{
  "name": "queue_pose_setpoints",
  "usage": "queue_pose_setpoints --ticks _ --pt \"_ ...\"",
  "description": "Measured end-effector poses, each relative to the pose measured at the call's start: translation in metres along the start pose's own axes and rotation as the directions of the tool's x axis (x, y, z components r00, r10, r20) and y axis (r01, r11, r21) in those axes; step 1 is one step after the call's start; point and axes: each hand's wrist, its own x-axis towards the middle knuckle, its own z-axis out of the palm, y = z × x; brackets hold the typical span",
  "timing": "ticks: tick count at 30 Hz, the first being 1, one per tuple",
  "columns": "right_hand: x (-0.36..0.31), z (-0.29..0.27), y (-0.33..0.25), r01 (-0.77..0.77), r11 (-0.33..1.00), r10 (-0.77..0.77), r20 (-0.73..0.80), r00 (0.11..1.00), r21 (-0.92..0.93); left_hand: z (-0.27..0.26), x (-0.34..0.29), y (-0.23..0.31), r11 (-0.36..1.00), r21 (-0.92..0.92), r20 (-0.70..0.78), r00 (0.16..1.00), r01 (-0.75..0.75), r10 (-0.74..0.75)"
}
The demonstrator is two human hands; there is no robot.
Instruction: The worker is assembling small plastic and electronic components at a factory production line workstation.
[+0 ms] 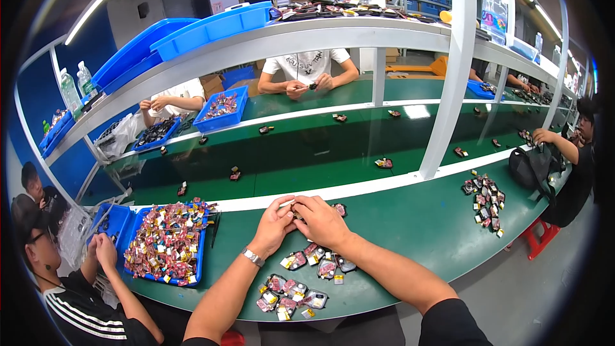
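Note:
Over the green work surface, my left hand [271,225] and my right hand [322,223] meet with fingers closed together. Between the fingertips is a small electronic part, mostly covered by them. A metal-banded watch [254,256] circles my left wrist. Just below the hands lie loose palm-sized electronic units [327,267], black casings with red circuit boards and silver battery cells. A second cluster of such units [286,295] sits closer to the table's near edge. Another unit [339,209] is partly hidden behind my right hand.
To the left stands a blue bin [200,263] heaped with red boards and batteries. More units [485,202] are piled at right, near a black bag [533,168]. Spaced-out units ride a green belt [301,147] behind a white rail. Co-workers sit at left, right and opposite.

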Motion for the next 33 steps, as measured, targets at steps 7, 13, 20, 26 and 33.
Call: queue_pose_setpoints --ticks 7,13,20,26,33 --pt "0.065 0.006 0.122 -0.375 0.91 0.386 0.03 0.922 -0.177 -0.009 0.012 0.003 0.993 0.025 -0.124 0.985 -0.116 0.118" --pt "0.043 0.004 0.062 -0.4 0.863 0.45 0.11 0.886 -0.309 -0.018 0.006 0.005 0.978 0.151 -0.184 0.968 -0.146 0.173" --pt "0.014 0.002 0.027 -0.347 0.901 0.413 0.267 0.871 -0.259 -0.014 0.013 0.003 0.876 0.452 -0.178 0.946 -0.166 0.271" --pt "0.013 -0.023 0.018 -0.123 0.967 0.02 0.414 0.91 0.225 -0.02 0.008 0.006 0.901 0.43 0.037 0.999 -0.051 0.039" --pt "0.013 -0.036 0.004 -0.547 0.771 0.402 0.416 0.816 0.327 -0.009 0.003 0.016 0.997 0.071 -0.026 1.0 -0.007 0.009"
